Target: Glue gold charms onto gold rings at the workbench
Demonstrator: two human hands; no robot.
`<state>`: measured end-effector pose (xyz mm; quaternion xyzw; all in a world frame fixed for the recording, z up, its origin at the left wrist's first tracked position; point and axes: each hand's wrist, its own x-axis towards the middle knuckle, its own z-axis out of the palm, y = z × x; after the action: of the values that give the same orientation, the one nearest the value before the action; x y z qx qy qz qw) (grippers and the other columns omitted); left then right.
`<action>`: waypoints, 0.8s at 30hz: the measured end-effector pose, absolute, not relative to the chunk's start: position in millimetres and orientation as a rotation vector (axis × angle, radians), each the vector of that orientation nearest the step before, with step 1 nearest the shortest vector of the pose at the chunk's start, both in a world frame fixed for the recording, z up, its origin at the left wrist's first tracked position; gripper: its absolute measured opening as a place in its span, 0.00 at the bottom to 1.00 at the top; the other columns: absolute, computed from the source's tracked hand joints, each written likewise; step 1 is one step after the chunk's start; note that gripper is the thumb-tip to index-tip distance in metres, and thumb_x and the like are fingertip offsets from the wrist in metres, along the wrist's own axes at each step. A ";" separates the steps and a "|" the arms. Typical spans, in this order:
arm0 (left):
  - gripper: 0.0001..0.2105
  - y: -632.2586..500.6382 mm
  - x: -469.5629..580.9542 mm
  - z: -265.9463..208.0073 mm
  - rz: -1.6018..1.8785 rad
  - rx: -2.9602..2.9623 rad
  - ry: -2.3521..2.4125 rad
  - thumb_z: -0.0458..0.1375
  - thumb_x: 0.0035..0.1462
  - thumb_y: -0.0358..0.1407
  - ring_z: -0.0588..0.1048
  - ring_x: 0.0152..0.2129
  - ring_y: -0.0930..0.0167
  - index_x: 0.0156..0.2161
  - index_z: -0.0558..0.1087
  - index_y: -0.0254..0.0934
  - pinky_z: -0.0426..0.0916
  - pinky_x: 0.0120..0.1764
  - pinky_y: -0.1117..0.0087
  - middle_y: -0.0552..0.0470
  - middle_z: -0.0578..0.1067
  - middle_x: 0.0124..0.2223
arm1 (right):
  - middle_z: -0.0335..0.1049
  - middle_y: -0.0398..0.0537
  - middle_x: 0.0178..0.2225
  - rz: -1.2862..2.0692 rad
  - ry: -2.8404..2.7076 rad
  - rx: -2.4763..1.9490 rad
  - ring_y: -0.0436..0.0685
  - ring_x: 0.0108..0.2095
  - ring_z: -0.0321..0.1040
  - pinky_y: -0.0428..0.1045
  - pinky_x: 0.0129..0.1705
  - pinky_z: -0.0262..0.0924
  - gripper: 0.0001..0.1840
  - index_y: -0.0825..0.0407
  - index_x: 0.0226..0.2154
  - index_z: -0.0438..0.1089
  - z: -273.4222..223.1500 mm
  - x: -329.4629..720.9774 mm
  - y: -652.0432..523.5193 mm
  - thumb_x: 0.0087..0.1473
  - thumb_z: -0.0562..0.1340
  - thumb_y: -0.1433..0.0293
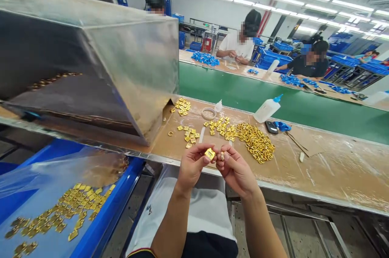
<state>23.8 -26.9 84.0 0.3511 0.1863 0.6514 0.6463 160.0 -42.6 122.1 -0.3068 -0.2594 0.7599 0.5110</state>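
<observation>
Pinched in my left hand (194,164) is a small gold square piece (209,153), its flat face toward me. Close beside it, my right hand (238,168) grips a small gold ring (222,155) between thumb and fingers. The two hands nearly meet above the front edge of the workbench (285,177). Just beyond them lie loose gold square pieces (190,134) and a further scatter of square pieces (220,125). A heap of gold rings (257,142) spreads to the right of these.
A metal hood (130,67) covers the bench's left. A blue tray (112,205) below holds gold squares on plastic. Behind the rings stand a white bottle (267,110), a black object (271,127) and a tape roll (208,113). Co-workers sit beyond the green belt (225,87).
</observation>
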 end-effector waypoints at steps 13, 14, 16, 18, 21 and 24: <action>0.15 -28.5 11.4 50.6 1.443 0.763 0.415 0.76 0.45 0.40 0.81 0.29 0.73 0.40 0.84 0.40 0.76 0.35 0.75 0.50 0.83 0.34 | 0.73 0.40 0.25 1.888 -0.610 -0.729 0.42 0.23 0.65 0.35 0.28 0.65 0.14 0.49 0.31 0.79 93.8 154.1 -38.0 0.42 0.80 0.65; 0.16 -28.0 10.6 48.7 1.454 0.761 0.421 0.76 0.44 0.40 0.81 0.30 0.72 0.40 0.84 0.39 0.76 0.35 0.75 0.49 0.83 0.34 | 0.74 0.40 0.25 1.843 -0.646 -0.756 0.42 0.23 0.66 0.36 0.28 0.65 0.13 0.48 0.30 0.80 95.4 152.2 -38.7 0.43 0.80 0.65; 0.17 -27.2 9.7 45.2 1.471 0.761 0.434 0.77 0.43 0.41 0.82 0.31 0.70 0.39 0.83 0.37 0.76 0.36 0.73 0.48 0.83 0.35 | 0.75 0.41 0.26 1.716 -0.746 -0.817 0.43 0.24 0.67 0.37 0.29 0.66 0.12 0.47 0.31 0.80 98.8 149.3 -41.2 0.45 0.79 0.63; 0.17 -26.9 9.0 42.7 1.472 0.761 0.427 0.77 0.43 0.41 0.82 0.32 0.69 0.38 0.83 0.37 0.76 0.37 0.72 0.48 0.84 0.35 | 0.77 0.42 0.27 1.542 -0.881 -0.890 0.44 0.25 0.70 0.38 0.31 0.68 0.10 0.46 0.32 0.81 101.8 146.8 -45.0 0.47 0.78 0.62; 0.16 -27.1 8.2 42.0 1.469 0.760 0.420 0.77 0.43 0.41 0.82 0.32 0.69 0.38 0.84 0.39 0.76 0.38 0.73 0.48 0.84 0.35 | 0.81 0.44 0.33 1.268 -1.105 -1.005 0.48 0.31 0.75 0.41 0.36 0.71 0.07 0.44 0.36 0.82 105.4 142.9 -51.3 0.53 0.74 0.63; 0.16 -27.8 7.5 44.7 1.491 0.791 0.453 0.77 0.43 0.41 0.82 0.33 0.69 0.38 0.84 0.39 0.76 0.37 0.73 0.48 0.84 0.36 | 0.82 0.45 0.37 1.072 -1.267 -1.084 0.51 0.37 0.78 0.44 0.41 0.73 0.07 0.43 0.40 0.81 107.5 139.3 -55.9 0.56 0.72 0.67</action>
<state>7.5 -27.8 44.7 0.3469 0.1990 0.6541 0.6420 139.3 -55.9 107.5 -0.4576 -0.5348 0.4523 0.5478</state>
